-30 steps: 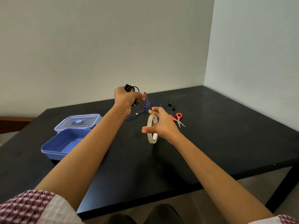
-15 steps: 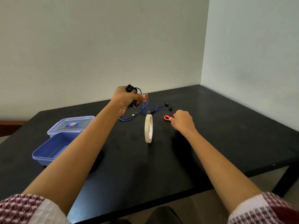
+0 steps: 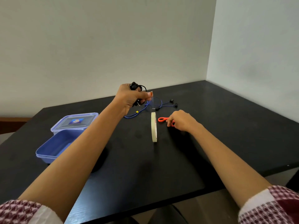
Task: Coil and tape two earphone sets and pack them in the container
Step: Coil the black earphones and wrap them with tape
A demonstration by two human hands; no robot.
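The left hand grips the coiled black earphones above the table; the right hand closes on the orange scissors beside the upright tape roll.

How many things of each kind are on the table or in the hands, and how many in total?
Earphone sets: 2, black earphones in the left hand, blue earphones on the table
Tape roll: 1
Scissors: 1, under the right hand
Container: 1
Lid: 1
Total: 6
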